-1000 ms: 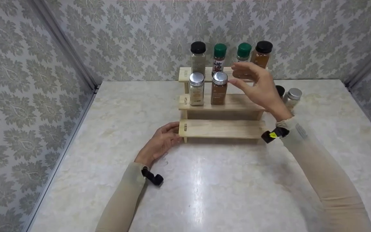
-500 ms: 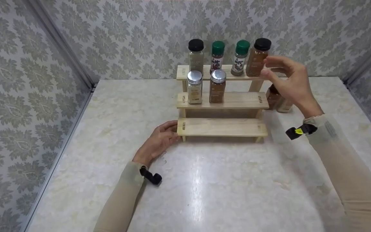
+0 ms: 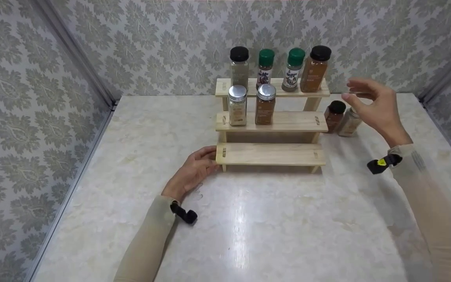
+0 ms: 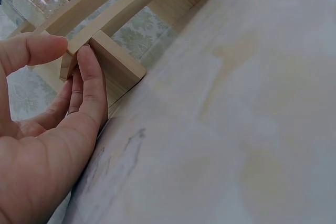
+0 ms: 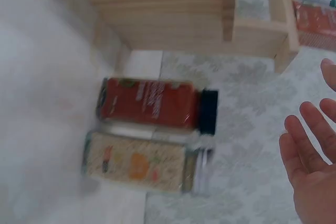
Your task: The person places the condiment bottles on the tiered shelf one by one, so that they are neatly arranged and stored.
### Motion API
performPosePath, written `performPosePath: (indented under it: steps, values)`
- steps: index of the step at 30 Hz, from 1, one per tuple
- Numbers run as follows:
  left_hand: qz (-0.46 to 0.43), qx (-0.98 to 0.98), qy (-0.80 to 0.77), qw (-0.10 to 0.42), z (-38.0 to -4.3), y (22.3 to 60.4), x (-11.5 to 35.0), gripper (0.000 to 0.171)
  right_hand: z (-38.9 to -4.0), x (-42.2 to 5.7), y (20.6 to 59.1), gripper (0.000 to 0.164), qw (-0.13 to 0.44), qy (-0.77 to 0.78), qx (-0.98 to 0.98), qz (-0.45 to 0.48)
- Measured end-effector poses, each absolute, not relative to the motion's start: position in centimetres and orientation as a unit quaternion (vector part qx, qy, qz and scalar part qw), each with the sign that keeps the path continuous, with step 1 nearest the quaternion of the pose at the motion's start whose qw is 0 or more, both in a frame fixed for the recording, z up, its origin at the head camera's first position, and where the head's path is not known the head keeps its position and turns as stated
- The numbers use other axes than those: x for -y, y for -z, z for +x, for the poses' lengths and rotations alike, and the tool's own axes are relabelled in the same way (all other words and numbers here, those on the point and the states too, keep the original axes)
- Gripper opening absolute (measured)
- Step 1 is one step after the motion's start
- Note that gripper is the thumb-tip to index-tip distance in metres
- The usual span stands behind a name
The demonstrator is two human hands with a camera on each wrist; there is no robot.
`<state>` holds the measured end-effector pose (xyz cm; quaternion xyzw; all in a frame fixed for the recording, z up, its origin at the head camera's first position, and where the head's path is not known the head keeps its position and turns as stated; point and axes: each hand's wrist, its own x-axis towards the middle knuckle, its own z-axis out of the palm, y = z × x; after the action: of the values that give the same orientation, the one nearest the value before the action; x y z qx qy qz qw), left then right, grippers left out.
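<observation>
A three-tier wooden spice rack (image 3: 270, 154) stands on the table. My left hand (image 3: 192, 174) grips the left end of its lowest step, the thumb at the board's top edge and the fingers (image 4: 90, 77) beneath. To the rack's right, my right hand (image 3: 378, 107) is raised with nothing in it, its fingers (image 5: 302, 148) relaxed and apart. Below and left of that hand, a black-capped spice jar (image 3: 335, 113) with red-brown contents and a silver-capped spice jar (image 3: 349, 123) with pale contents stand side by side on the table; the hand partly covers the silver cap.
On the middle step are a silver-capped pale jar (image 3: 237, 107) and a silver-capped brown jar (image 3: 265, 107). The top step bears a black-capped grey-green jar (image 3: 240, 68), two green-capped shakers (image 3: 291, 74) and a black-capped orange-brown jar (image 3: 314, 74). Patterned walls (image 3: 170, 43) border the table.
My right hand has moved right, away from the silver-capped brown jar on the middle step, past the rack to beside the two jars on the table. The left hand keeps its hold.
</observation>
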<state>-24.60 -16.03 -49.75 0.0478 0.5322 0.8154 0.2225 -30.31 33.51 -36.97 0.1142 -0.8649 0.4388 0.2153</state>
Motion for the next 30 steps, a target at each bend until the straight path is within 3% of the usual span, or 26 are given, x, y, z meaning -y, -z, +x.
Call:
performPosePath:
  steps: [14, 24, 30]
  values:
    - [0.044, -0.542, -0.81, 0.221, -24.6, 49.7, 16.1, 0.063, -31.1, -38.1, 41.7, 0.067, 0.114, -0.404, 0.906, 0.049]
    - [0.042, -0.54, -0.812, 0.219, -24.6, 49.7, 16.0, 0.064, -31.6, -39.4, 44.1, 0.073, 0.067, -0.449, 0.89, 0.033]
    - [0.043, -0.539, -0.812, 0.219, -24.6, 49.9, 16.1, 0.063, -31.3, -39.2, 45.1, 0.063, 0.085, -0.473, 0.876, 0.043]
